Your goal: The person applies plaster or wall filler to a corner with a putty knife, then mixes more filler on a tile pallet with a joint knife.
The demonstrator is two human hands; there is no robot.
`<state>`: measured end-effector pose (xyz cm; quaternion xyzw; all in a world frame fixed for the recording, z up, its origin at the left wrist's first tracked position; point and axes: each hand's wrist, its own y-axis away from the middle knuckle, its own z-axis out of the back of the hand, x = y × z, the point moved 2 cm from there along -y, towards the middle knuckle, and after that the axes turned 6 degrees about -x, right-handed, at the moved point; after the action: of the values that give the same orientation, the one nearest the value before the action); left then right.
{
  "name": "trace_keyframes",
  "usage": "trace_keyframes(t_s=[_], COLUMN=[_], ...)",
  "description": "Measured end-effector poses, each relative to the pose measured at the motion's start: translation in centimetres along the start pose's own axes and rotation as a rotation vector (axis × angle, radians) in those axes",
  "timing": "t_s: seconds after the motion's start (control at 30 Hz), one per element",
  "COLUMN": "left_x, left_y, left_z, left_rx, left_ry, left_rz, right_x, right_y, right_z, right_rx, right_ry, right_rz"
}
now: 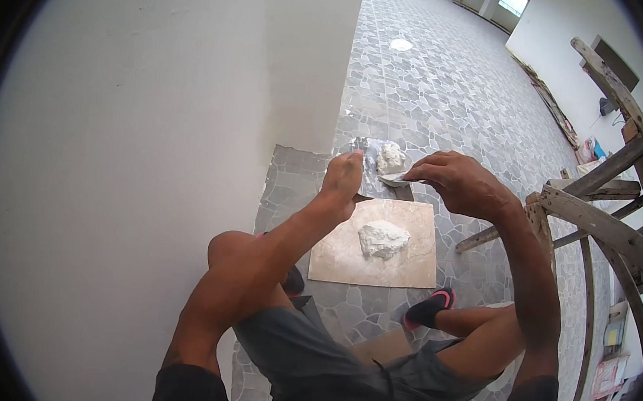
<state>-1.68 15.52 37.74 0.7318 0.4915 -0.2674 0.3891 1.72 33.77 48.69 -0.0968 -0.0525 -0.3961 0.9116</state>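
Note:
My left hand (pixel 344 178) is closed around the handle of a flat metal trowel (pixel 370 180), its shiny face turned up. A lump of white putty (pixel 391 157) rests on that face. My right hand (pixel 463 184) grips a putty knife (pixel 405 179), whose blade is at the near edge of the lump with white putty around it. Part of the blade and most of its handle are hidden by putty and fingers. Below both hands, a beige tile (pixel 332 257) lies on the floor, with a larger mound of white putty (pixel 383 238) on it.
A pale wall (pixel 153 151) stands close on my left. Wooden trestle legs (pixel 596 220) rise on my right. Stone-patterned flooring (pixel 449 83) stretches ahead, with a white patch (pixel 401 45) on it. Assorted items (pixel 592 151) lie along the far right wall.

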Motion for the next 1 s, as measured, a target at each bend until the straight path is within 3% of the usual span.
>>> trace_keyframes(t_s=[0.23, 0.47, 0.67, 0.77, 1.0], left_x=[0.4, 0.7, 0.8, 0.2, -4.8], left_y=[-0.4, -1.1, -2.2, -2.3, -1.1], left_z=[0.5, 1.1, 1.6, 2.1, 4.5], left_rx=[-0.066, -0.114, -0.117, -0.182, -0.319], left_ry=[-0.025, -0.044, -0.034, -0.001, -0.054], left_rz=[0.052, 0.06, 0.033, 0.0, -0.118], right_x=[-0.2, 0.4, -0.7, -2.0, -7.0], right_y=[-3.1, -4.4, -5.5, -5.6, -7.9], right_z=[2.4, 4.1, 4.9, 5.5, 2.9], right_rx=[0.233, 0.367, 0.4, 0.325, 0.081], right_ry=[-0.068, 0.011, 0.048, -0.047, -0.899], right_rz=[-0.019, -0.183, -0.09, -0.188, -0.223])
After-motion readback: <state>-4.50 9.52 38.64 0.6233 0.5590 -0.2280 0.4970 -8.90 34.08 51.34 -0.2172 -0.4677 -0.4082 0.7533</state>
